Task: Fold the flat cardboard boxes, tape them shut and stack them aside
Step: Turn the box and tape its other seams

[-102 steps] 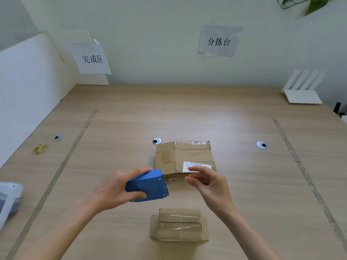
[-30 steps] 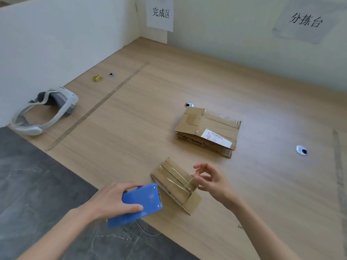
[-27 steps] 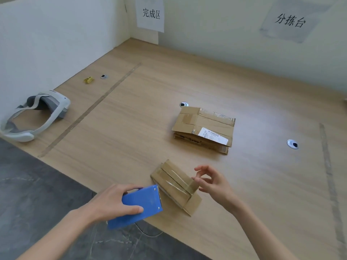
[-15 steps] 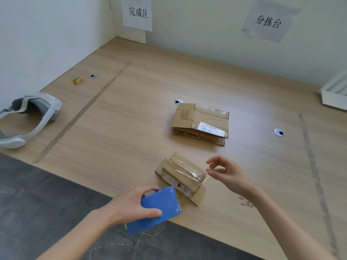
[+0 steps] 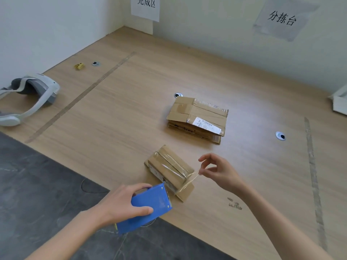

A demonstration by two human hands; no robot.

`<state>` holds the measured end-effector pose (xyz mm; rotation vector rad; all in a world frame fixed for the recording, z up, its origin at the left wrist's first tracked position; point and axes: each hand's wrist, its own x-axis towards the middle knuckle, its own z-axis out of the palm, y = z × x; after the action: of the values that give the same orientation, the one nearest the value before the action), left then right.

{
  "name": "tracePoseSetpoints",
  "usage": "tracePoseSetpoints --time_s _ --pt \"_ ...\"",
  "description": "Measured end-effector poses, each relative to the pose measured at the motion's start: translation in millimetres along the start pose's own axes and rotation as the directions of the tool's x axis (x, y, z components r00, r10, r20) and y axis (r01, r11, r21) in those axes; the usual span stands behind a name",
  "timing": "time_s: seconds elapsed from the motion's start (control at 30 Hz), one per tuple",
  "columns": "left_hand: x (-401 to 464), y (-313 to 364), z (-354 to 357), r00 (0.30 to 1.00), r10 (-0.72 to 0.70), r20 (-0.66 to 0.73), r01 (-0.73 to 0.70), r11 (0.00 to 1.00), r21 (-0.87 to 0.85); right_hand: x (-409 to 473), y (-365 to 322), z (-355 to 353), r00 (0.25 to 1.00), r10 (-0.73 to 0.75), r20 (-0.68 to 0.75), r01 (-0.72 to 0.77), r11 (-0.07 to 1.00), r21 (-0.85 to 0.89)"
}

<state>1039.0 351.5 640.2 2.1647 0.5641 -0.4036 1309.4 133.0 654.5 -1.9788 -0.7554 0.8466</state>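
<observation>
While the small box near the tabletop's front edge is only partly taped, tape is pinched by the right hand, the dispenser gripped by the left hand; the flat boxes mid-tabletop remain unfolded, nothing stacked.

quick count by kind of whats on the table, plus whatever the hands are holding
cardboard boxes: 2, a small taped box and a flattened box
blue tape dispenser: 1, gripped by the left hand
tape strip: 1, pinched by the right hand
white headset: 1
small yellow object: 1
white tray: 1, cut off by the frame edge
total: 7
</observation>
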Motion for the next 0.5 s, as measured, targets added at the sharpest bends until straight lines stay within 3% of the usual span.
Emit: tracePoseSetpoints --time_s 0.5 --pt "-16.3 9.8 33.9 0.994 -0.03 -0.102 0.028 0.999 -0.02 24.8 -1.1 -0.1 0.997 -0.038 0.064 0.043 0.996 -0.072"
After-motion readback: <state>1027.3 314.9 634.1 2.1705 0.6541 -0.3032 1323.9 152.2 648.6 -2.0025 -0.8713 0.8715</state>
